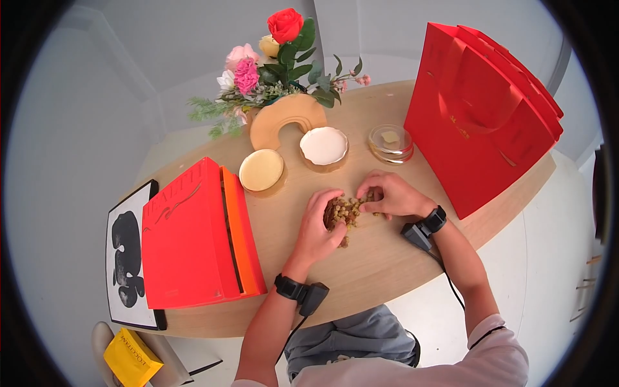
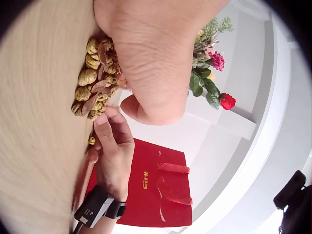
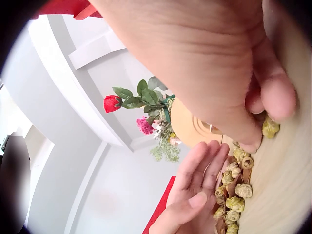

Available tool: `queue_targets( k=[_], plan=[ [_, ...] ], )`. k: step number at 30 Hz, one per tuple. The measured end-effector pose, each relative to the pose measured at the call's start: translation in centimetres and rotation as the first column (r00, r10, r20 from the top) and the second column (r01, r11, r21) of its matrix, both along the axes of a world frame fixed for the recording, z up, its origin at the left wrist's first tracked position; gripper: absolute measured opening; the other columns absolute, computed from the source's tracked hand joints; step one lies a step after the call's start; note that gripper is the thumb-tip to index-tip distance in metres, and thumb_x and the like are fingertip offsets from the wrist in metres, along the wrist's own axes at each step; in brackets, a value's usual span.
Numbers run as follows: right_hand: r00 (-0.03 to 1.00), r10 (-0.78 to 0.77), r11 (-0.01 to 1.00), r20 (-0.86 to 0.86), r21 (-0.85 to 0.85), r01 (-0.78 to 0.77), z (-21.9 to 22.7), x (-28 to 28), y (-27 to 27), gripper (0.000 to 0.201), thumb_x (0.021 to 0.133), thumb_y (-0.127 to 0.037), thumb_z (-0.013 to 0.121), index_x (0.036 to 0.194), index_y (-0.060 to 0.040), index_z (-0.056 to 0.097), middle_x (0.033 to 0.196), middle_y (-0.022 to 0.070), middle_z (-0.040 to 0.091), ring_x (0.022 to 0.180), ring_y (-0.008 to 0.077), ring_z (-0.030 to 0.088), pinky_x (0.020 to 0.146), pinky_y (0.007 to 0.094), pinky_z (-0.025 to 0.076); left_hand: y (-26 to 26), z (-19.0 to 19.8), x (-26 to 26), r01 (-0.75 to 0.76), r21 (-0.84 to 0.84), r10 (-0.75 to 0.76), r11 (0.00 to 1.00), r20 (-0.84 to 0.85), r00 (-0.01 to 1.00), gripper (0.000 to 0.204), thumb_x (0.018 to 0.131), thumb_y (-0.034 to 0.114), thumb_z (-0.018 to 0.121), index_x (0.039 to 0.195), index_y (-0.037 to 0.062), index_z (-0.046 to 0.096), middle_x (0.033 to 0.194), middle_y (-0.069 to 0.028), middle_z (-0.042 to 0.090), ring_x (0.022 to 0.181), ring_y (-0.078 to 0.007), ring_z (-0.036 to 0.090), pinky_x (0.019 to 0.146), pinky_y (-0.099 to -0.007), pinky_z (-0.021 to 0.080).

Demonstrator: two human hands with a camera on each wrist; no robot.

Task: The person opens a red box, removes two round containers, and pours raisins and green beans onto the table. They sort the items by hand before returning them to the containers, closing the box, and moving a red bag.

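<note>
On the table lies a pile of dried yellow-green buds and reddish-brown pieces [image 1: 342, 213], also seen in the left wrist view [image 2: 88, 77] and right wrist view [image 3: 235, 204]. My left hand [image 1: 317, 229] is cupped along the pile's left side, fingers relaxed and curved, thumb apart; its palm side shows in the right wrist view [image 3: 192, 195]. At the pile's right edge, my right hand [image 1: 396, 195] has its thumb and index finger curled in around small buds; the left wrist view shows this hand [image 2: 114, 156] with those tips close together. One bud [image 3: 270, 127] lies against its fingertips.
Behind the pile are a yellowish round container [image 1: 263, 170], a white-topped one [image 1: 324, 146] and a clear round case [image 1: 391, 143]. A red box [image 1: 187, 238] and framed picture [image 1: 122, 277] lie left; red bags [image 1: 477, 122] stand right. Flowers [image 1: 285, 26] and a wooden arch [image 1: 271, 119] stand behind.
</note>
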State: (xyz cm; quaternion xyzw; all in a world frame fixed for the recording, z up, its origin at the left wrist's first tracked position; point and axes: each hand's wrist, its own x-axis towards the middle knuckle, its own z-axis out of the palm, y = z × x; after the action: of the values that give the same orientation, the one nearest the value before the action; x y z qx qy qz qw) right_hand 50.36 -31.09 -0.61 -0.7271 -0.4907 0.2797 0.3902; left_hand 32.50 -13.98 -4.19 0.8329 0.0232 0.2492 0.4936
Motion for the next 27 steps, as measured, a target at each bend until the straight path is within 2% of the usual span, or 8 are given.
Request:
queue_targets(
  k=[2, 9, 11, 12, 14, 18, 23, 27],
  plan=[
    [0.995, -0.040, 0.998, -0.091, -0.053, 0.035, 0.4, -0.1, 0.1, 0.019, 0.092, -0.009, 0.078, 0.107, 0.0016, 0.072, 0.108, 0.0124, 0.060, 0.071, 0.0171, 0.071, 0.051, 0.0287, 0.062, 0.1, -0.1, 0.1, 0.002, -0.004, -0.001, 1.000, 0.013, 1.000, 0.054, 0.078, -0.001, 0.065, 0.132, 0.0016, 0.059, 0.134, -0.0169, 0.059, 0.127, -0.0322, 0.058, 0.111, -0.0403, 0.045],
    [0.999, -0.035, 0.996, -0.039, -0.089, 0.031, 1.7, -0.6, 0.6, 0.019, 0.093, -0.007, 0.076, 0.107, 0.0035, 0.070, 0.105, 0.0118, 0.062, 0.071, 0.0186, 0.073, 0.056, 0.0293, 0.064, 0.2, -0.5, 0.1, 0.013, -0.013, -0.013, 1.000, 0.037, 0.999, 0.054, 0.078, -0.001, 0.065, 0.131, 0.0016, 0.060, 0.135, -0.0165, 0.058, 0.127, -0.0326, 0.057, 0.111, -0.0407, 0.044],
    [0.992, -0.042, 0.981, -0.121, -0.196, 0.017, 2.8, -0.6, 0.8, 0.016, 0.093, -0.005, 0.074, 0.105, 0.0053, 0.070, 0.098, 0.0109, 0.067, 0.071, 0.0174, 0.073, 0.057, 0.0291, 0.064, 0.3, -0.6, 0.2, 0.015, 0.001, -0.015, 1.000, 0.052, 0.999, 0.053, 0.078, 0.000, 0.065, 0.131, 0.0013, 0.059, 0.134, -0.0172, 0.058, 0.126, -0.0340, 0.057, 0.110, -0.0414, 0.046],
    [0.992, -0.043, 0.980, -0.116, -0.196, 0.019, 2.7, -0.3, 0.9, 0.016, 0.093, -0.005, 0.074, 0.105, 0.0053, 0.070, 0.098, 0.0109, 0.067, 0.071, 0.0174, 0.073, 0.057, 0.0291, 0.064, 0.3, -0.6, 0.2, 0.016, 0.015, -0.017, 1.000, 0.063, 0.998, 0.052, 0.079, 0.002, 0.065, 0.131, 0.0009, 0.059, 0.134, -0.0178, 0.057, 0.125, -0.0355, 0.057, 0.109, -0.0421, 0.047],
    [0.977, -0.029, 0.979, -0.213, -0.203, -0.015, 1.7, 0.8, 1.1, 0.016, 0.094, -0.007, 0.072, 0.106, 0.0053, 0.070, 0.093, 0.0102, 0.072, 0.069, 0.0172, 0.075, 0.060, 0.0275, 0.064, 0.3, -0.6, 0.1, 0.019, 0.003, -0.019, 1.000, 0.059, 0.998, 0.052, 0.079, 0.002, 0.065, 0.130, 0.0010, 0.059, 0.134, -0.0178, 0.058, 0.126, -0.0353, 0.057, 0.109, -0.0420, 0.047],
    [0.981, -0.044, 0.977, -0.191, -0.214, 0.002, 1.5, 1.6, 1.7, 0.015, 0.093, -0.005, 0.070, 0.102, 0.0058, 0.071, 0.093, 0.0095, 0.073, 0.070, 0.0156, 0.075, 0.060, 0.0277, 0.063, 0.3, -0.7, 0.1, 0.020, -0.025, -0.019, 0.999, 0.037, 0.999, 0.052, 0.079, 0.003, 0.065, 0.130, 0.0013, 0.060, 0.134, -0.0178, 0.058, 0.126, -0.0349, 0.057, 0.109, -0.0420, 0.047],
    [0.994, -0.102, 0.972, -0.032, -0.215, 0.093, 2.1, 0.9, 2.7, 0.014, 0.088, -0.003, 0.070, 0.098, 0.0062, 0.072, 0.087, 0.0085, 0.073, 0.068, 0.0157, 0.075, 0.061, 0.0278, 0.064, 0.4, -1.1, 0.2, 0.013, -0.026, -0.012, 1.000, 0.041, 0.999, 0.052, 0.079, 0.005, 0.065, 0.130, 0.0015, 0.060, 0.134, -0.0180, 0.058, 0.126, -0.0353, 0.057, 0.109, -0.0426, 0.047],
    [0.998, -0.062, 0.966, 0.023, -0.251, 0.066, 2.6, 1.1, 3.6, 0.014, 0.088, -0.004, 0.070, 0.098, 0.0057, 0.072, 0.083, 0.0091, 0.072, 0.067, 0.0155, 0.075, 0.061, 0.0272, 0.063, 0.3, -1.3, 0.3, 0.021, -0.039, -0.020, 0.999, 0.045, 0.999, 0.052, 0.079, 0.006, 0.065, 0.130, 0.0018, 0.060, 0.134, -0.0183, 0.057, 0.126, -0.0359, 0.056, 0.109, -0.0428, 0.047]
  ],
)
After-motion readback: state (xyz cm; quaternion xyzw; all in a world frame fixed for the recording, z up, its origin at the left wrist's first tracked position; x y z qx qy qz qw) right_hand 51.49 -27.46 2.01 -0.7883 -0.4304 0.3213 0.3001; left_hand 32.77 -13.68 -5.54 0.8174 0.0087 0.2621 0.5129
